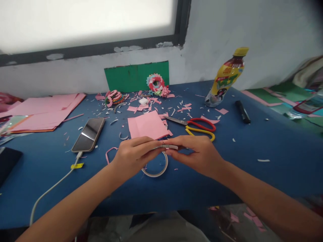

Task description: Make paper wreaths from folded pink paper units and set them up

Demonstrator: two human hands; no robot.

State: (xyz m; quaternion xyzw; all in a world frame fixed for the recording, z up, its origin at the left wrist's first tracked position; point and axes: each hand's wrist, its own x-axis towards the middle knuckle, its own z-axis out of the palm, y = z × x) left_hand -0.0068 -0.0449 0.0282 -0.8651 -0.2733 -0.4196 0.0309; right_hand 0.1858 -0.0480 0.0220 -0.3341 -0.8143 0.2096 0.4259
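Note:
Both hands meet above the table in front of me. My left hand (pixel 138 150) is closed, its fingers pressed together on one end of a thin pale strip (pixel 169 147), seen nearly edge-on. Its kind is hard to make out. My right hand (pixel 199 151) pinches the other end between thumb and fingers. Below the hands a narrow roll of tape (pixel 159 174) lies on the blue table, partly hidden by them. Just beyond the fingers lies a square pink paper (pixel 148 125). Scissors (pixel 199 127) with one red and one yellow handle lie beside it, blades pointing left.
A phone (pixel 88 135) on a white cable and pink sheets (pixel 47 111) lie left. Paper wreaths (pixel 155 83) and scraps are at the back by a green board (pixel 136 76). A drink bottle (pixel 225 79) and black marker (pixel 242 112) stand and lie right.

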